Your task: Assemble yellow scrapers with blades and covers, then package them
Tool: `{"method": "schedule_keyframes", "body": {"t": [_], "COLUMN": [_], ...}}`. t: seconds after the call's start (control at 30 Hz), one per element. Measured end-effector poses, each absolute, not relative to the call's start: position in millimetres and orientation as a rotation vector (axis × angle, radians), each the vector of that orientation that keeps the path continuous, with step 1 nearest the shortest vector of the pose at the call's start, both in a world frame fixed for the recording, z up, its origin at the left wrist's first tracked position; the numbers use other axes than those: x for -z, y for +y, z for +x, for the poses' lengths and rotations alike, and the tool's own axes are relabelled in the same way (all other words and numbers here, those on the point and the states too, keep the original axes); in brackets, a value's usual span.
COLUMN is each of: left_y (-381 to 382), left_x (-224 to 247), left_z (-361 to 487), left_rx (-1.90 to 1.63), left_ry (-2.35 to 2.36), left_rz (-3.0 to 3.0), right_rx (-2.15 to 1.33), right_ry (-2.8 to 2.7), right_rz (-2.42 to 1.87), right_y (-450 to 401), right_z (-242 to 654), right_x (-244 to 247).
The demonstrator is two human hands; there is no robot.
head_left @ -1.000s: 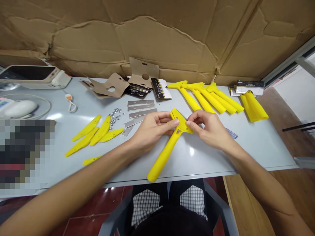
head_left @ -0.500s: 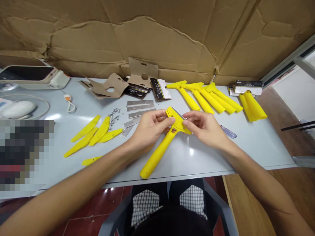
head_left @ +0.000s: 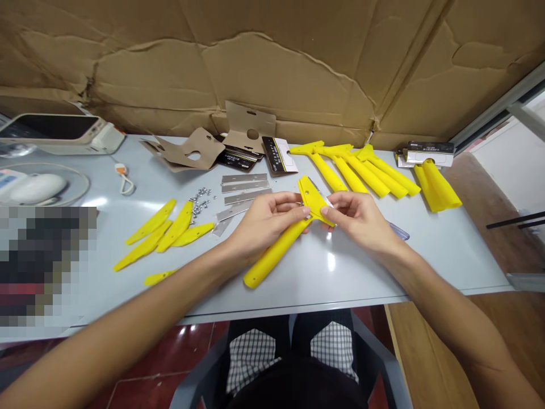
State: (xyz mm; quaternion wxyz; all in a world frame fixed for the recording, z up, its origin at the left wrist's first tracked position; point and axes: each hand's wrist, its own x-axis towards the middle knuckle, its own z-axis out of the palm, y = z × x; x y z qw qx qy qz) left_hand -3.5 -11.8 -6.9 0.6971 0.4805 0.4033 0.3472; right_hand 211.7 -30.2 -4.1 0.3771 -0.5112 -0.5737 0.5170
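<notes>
Between my two hands is a yellow scraper [head_left: 275, 254], held a little above the table with its handle pointing down to the left. My left hand [head_left: 272, 221] grips it where the head meets the handle, thumb on top. With thumb and fingers, my right hand [head_left: 355, 218] pinches the right end of the head. A strip of metal blade shows along the head's upper right edge. Left of my hands lie several loose blades [head_left: 243, 186], a scatter of small screws [head_left: 200, 204] and several yellow cover plates [head_left: 147, 247].
Several yellow scraper handles [head_left: 370, 173] lie at the back right, beside packaged yellow pieces [head_left: 436, 184]. Folded cardboard cards [head_left: 191, 149] stand against the cardboard wall. A screwdriver [head_left: 399, 231] is partly behind my right hand. A device with a dark screen [head_left: 51, 126] sits far left.
The scraper has shifted slightly right and its handle end has risen. My left hand has moved right, closer to the handle's neck; my right hand still pinches the head.
</notes>
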Motion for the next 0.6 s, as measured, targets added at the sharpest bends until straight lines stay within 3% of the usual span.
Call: {"method": "schedule_keyframes", "body": {"t": [0.23,0.47,0.6], "left_y": [0.7,22.7,26.4], "left_x": [7.8,23.2,29.7], "left_z": [-8.5,-28.2,-30.9], "left_rx": [-0.718,-0.621,-0.538], "left_ry": [1.077,1.166,1.043], "left_rz": [1.296,2.33,2.542], "right_rx": [-1.365,-1.283,-1.325], "right_ry": [-1.382,-1.3,-1.298], "right_rz": [-1.284,-1.342,-1.319], "right_y": [-24.7,-22.9,-21.4], "right_z": [211.3,216.7,217.6], "right_x": [8.1,3.0,3.9]}}
